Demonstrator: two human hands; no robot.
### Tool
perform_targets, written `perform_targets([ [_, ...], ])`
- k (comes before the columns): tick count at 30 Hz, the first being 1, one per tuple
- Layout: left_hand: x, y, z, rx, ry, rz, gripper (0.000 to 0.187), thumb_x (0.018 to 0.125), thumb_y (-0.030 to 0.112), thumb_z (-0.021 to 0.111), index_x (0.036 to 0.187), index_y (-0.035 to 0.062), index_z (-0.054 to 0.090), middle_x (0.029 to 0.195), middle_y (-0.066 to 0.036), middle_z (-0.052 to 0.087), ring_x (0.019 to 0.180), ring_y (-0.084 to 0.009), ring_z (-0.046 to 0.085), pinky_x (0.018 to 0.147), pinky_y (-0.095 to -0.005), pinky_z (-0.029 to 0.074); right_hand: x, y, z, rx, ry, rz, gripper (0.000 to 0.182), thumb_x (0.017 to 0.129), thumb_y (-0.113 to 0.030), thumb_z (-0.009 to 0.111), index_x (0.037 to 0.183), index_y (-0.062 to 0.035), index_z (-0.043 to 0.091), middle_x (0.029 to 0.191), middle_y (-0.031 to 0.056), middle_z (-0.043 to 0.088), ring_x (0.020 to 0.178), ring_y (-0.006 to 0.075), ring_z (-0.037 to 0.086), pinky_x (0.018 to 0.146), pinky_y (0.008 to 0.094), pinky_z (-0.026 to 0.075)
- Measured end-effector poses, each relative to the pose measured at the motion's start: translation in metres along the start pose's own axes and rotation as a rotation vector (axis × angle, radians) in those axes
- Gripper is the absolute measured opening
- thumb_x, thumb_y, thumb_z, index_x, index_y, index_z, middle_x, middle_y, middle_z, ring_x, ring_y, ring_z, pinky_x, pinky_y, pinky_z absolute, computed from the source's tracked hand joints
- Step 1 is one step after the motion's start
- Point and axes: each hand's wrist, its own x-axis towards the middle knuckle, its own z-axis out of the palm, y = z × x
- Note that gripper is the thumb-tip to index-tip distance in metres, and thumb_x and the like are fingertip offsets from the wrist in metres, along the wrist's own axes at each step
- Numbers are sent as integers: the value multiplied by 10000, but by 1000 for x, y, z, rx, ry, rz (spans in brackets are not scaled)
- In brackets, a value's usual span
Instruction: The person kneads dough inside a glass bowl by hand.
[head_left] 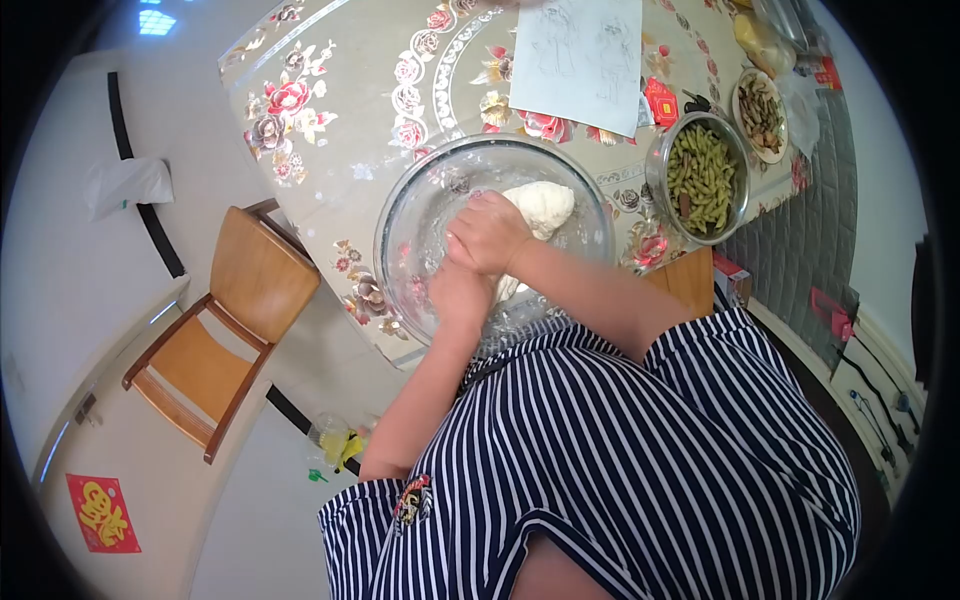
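A large clear glass bowl [397,180] stands at the table's near edge, its inside smeared with white flour. In it lies pale dough [545,207], bulging out on the far side of my right wrist and showing again below it. My right hand [490,233] is closed, its fingers folded over and against my left hand. My left hand [460,288] is closed too, lower and to the left, at the dough's left side. Both hands press together inside the bowl. The fingertips and the dough directly under them are hidden.
A steel bowl of green pods [700,178] and a plate of food [760,115] stand to the right. Paper with drawings [577,60] and a red packet [660,102] lie beyond the glass bowl on the flowered tablecloth [350,60]. A wooden chair [262,275] stands left.
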Motion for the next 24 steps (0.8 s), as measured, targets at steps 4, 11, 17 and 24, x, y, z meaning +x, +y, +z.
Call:
perform_targets([
  [4,9,11,-32,-71,-109,-116,558,872,532,723,1094,20,715,952,-242,745,902,-416,730,749,-516,565,25,5,14,-46,-213,96,288,905,-324,593,689,-167,703,698,43,708,727,227,686,824,407,471],
  [11,33,-7,-37,-52,-315,-50,669,903,599,678,1220,9,692,1078,-268,744,1035,-406,720,896,-486,556,50,-4,2,-128,-522,247,371,966,-341,499,814,-156,782,886,111,785,824,275,749,843,446,500],
  [17,-19,4,-7,-100,50,103,789,878,443,751,1404,-70,462,1106,-261,691,1050,-435,668,900,-504,528,42,-4,-22,129,-550,377,358,969,-303,499,930,-64,764,1019,198,769,951,341,754,888,486,520],
  [24,-95,19,-17,-291,118,203,587,821,310,825,1196,-34,532,1171,-223,605,1109,-400,591,937,-530,448,-29,-42,-62,-9,-107,4,251,940,-283,592,935,-79,738,986,102,708,1025,269,651,958,428,448],
])
